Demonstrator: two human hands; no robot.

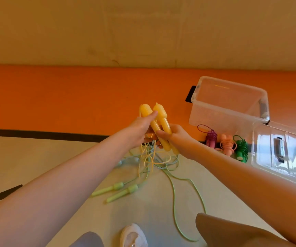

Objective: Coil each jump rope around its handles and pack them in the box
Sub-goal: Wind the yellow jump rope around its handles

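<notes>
Clear box standing open on the orange strip of floor, apparently with nothing inside, though its glossy walls make that hard to judge; clear lid lying flat just right of it. Between the two, in a row on the floor: purple rope, pink rope and green rope, each already coiled around its handles. Held up side by side, yellow handles, left hand curled round one with thumb along it, right hand gripping the lower ends. Yellow cord hanging in a tangle beneath, mixed with a pale blue cord, blurred. Light green rope loose on the floor, uncoiled. White shoe cut off at the bottom edge.
</notes>
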